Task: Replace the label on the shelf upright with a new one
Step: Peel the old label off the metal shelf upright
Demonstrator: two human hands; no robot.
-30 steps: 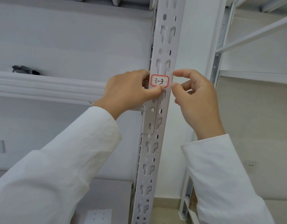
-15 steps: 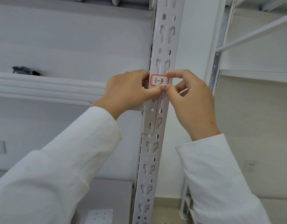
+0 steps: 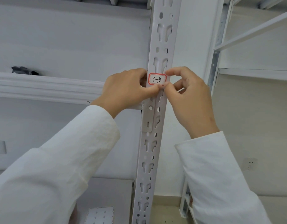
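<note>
1. The white slotted shelf upright [image 3: 157, 126] is running top to bottom through the middle of the view; a shelf beam [image 3: 42, 88] is meeting it from the left.
2. The left hand [image 3: 126, 91] is resting against the upright, its thumb pressing the label's lower edge; the right hand [image 3: 189, 97] is pinching the label's right side, forefinger at the top corner, thumb at the bottom.
3. The label [image 3: 157, 79], red-bordered and marked "3-3", is lying flat on the upright's face between both sets of fingers.

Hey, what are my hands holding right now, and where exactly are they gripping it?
Both hands are on the red-bordered label on the shelf upright. The left hand presses its lower-left edge; the right hand pinches its right edge, top and bottom.
</note>
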